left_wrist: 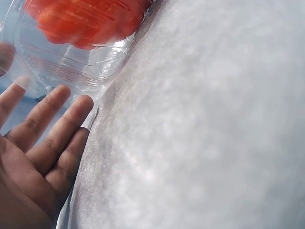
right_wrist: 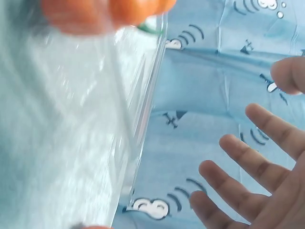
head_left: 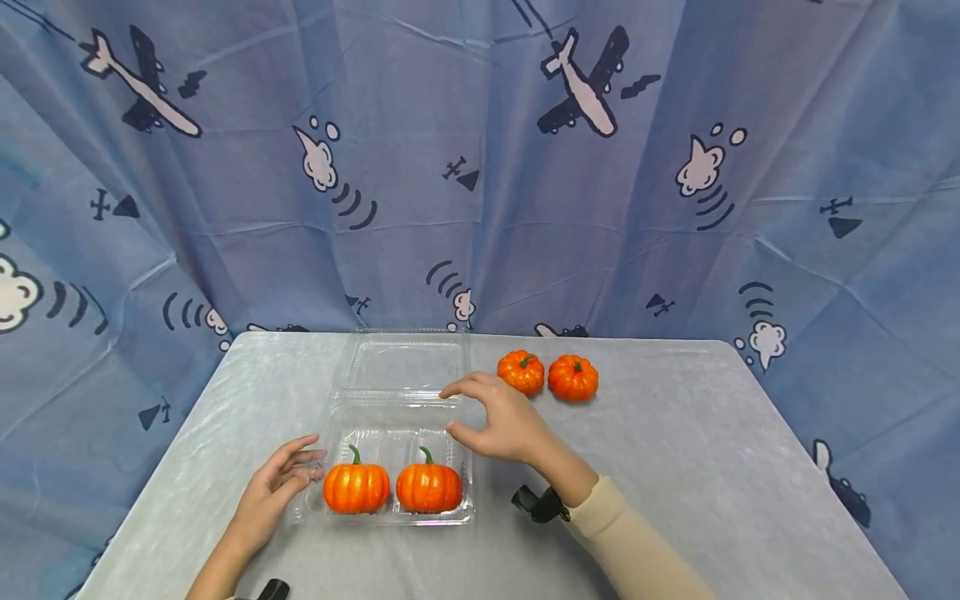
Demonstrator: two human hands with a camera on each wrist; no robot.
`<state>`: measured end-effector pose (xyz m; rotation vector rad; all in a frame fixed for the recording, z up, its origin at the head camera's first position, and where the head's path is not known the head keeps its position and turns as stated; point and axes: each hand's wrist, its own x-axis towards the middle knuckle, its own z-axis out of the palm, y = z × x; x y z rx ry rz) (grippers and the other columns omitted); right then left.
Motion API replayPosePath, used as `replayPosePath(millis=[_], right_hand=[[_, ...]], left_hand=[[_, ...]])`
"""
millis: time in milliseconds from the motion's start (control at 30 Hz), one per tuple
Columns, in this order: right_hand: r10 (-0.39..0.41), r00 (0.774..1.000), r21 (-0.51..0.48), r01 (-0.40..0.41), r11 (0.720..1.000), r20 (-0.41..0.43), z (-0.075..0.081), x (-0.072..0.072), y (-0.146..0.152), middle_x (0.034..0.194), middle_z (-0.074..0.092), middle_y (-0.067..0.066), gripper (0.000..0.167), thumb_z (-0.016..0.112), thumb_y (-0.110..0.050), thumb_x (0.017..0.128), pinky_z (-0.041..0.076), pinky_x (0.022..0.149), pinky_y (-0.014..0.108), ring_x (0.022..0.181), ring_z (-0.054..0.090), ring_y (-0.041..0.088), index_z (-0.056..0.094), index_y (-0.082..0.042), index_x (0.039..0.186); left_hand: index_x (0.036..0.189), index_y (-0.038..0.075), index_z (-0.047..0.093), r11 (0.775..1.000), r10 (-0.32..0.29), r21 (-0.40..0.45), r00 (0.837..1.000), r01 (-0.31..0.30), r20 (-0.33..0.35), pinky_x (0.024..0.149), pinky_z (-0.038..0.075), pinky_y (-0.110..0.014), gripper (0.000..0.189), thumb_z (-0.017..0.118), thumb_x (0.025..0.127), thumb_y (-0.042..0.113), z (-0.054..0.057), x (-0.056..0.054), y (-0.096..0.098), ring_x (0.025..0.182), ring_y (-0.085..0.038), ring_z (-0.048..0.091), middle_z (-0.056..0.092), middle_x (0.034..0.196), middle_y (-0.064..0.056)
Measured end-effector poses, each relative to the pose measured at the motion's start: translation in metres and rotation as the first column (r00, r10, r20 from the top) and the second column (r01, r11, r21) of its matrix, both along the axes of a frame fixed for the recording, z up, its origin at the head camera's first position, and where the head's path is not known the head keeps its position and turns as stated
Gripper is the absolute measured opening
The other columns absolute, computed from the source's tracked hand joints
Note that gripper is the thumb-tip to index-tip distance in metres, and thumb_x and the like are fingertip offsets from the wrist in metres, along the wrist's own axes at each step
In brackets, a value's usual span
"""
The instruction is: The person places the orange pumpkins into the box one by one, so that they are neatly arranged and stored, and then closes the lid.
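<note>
Steadying the clear rectangular plastic container [head_left: 391,446] likely needs gentleness: relaxed left hand [head_left: 270,489] beside its left wall, spread right hand [head_left: 501,421] above its right edge, both empty.

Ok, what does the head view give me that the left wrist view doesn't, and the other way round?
Only the head view shows the right hand, reaching over the packing area, and two loose pumpkins: one just beyond that hand, the other beside it.

Only the left wrist view shows the palm side of the left hand, fingers close to the plastic; I can't tell whether they touch.

Both share the left hand itself, the clear container, a pumpkin inside it, and the pale tabletop.
</note>
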<state>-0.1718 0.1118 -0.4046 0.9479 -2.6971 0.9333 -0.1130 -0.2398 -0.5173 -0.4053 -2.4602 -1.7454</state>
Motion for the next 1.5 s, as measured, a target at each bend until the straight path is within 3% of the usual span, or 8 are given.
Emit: replayPosePath(millis=[200, 333, 433, 533, 700, 1000, 1500], right_hand=[[-0.047, 0.999, 0.016, 0.046, 0.999, 0.027, -0.001, -0.013, 0.016, 0.116, 0.065, -0.005, 0.034, 0.069, -0.029, 0.081, 0.05, 0.094, 0.041, 0.11, 0.061, 0.019, 0.066, -0.025, 0.114], [-0.069, 0.997, 0.043, 0.067, 0.997, 0.042, -0.001, -0.025, 0.027, 0.116, 0.064, -0.004, 0.035, 0.068, -0.029, 0.082, 0.05, 0.087, 0.038, 0.099, 0.059, 0.018, 0.065, -0.024, 0.117], [-0.065, 0.996, 0.066, 0.061, 0.996, 0.058, -0.002, -0.037, 0.036, 0.117, 0.063, -0.001, 0.036, 0.068, -0.028, 0.082, 0.05, 0.089, 0.04, 0.1, 0.059, 0.019, 0.065, -0.021, 0.118], [-0.059, 0.996, 0.072, 0.054, 0.996, 0.07, -0.004, -0.05, 0.045, 0.12, 0.063, 0.004, 0.035, 0.069, -0.025, 0.082, 0.049, 0.095, 0.046, 0.111, 0.059, 0.026, 0.066, -0.019, 0.116], [-0.072, 0.992, 0.087, 0.063, 0.994, 0.105, -0.006, -0.069, 0.058, 0.12, 0.062, 0.006, 0.035, 0.068, -0.024, 0.081, 0.049, 0.094, 0.048, 0.111, 0.058, 0.03, 0.066, -0.019, 0.116], [-0.1, 0.988, 0.219, 0.073, 0.973, 0.116, -0.015, -0.097, 0.075, 0.124, 0.06, 0.009, 0.037, 0.066, -0.025, 0.083, 0.046, 0.096, 0.05, 0.113, 0.05, 0.03, 0.065, -0.018, 0.119], [-0.153, 0.958, 0.373, 0.053, 0.926, 0.244, -0.025, -0.118, 0.08, 0.132, 0.053, 0.014, 0.051, 0.067, -0.026, 0.079, 0.048, 0.094, 0.05, 0.111, 0.051, 0.028, 0.06, -0.017, 0.128]], left_hand=[[0.139, -0.002, 0.045, 1.0, -0.004, -0.002, 1.0, 0.004, 0.012, 0.081, 0.053, -0.018, 0.043, 0.05, 0.096, 0.002, 0.001, 0.0, 0.0, 0.092, -0.011, 0.069, 0.06, 0.121, -0.031], [0.138, -0.001, 0.045, 1.0, -0.002, -0.005, 1.0, 0.002, 0.011, 0.081, 0.053, -0.018, 0.043, 0.05, 0.096, 0.001, 0.001, 0.0, 0.0, 0.092, -0.011, 0.069, 0.06, 0.121, -0.03], [0.138, -0.001, 0.045, 1.0, 0.0, -0.008, 1.0, 0.0, 0.011, 0.081, 0.053, -0.019, 0.043, 0.05, 0.096, 0.001, 0.001, 0.0, 0.0, 0.092, -0.01, 0.068, 0.061, 0.121, -0.029], [0.139, 0.0, 0.045, 1.0, -0.001, -0.01, 1.0, 0.001, 0.018, 0.081, 0.053, -0.019, 0.043, 0.05, 0.096, 0.001, 0.001, 0.0, 0.0, 0.092, -0.009, 0.068, 0.06, 0.121, -0.029], [0.139, 0.001, 0.045, 1.0, -0.003, -0.014, 1.0, 0.004, 0.023, 0.081, 0.053, -0.019, 0.043, 0.05, 0.097, 0.002, 0.002, 0.0, -0.001, 0.093, -0.009, 0.068, 0.061, 0.121, -0.028], [0.138, 0.001, 0.046, 1.0, 0.003, -0.019, 1.0, -0.002, 0.01, 0.081, 0.053, -0.02, 0.043, 0.051, 0.095, -0.001, 0.001, -0.002, -0.001, 0.091, -0.011, 0.069, 0.062, 0.12, -0.027], [0.135, -0.004, 0.047, 1.0, -0.014, 0.021, 1.0, 0.014, -0.001, 0.078, 0.056, -0.025, 0.045, 0.053, 0.091, -0.006, 0.004, -0.004, 0.0, 0.092, -0.016, 0.069, 0.058, 0.122, -0.03]])
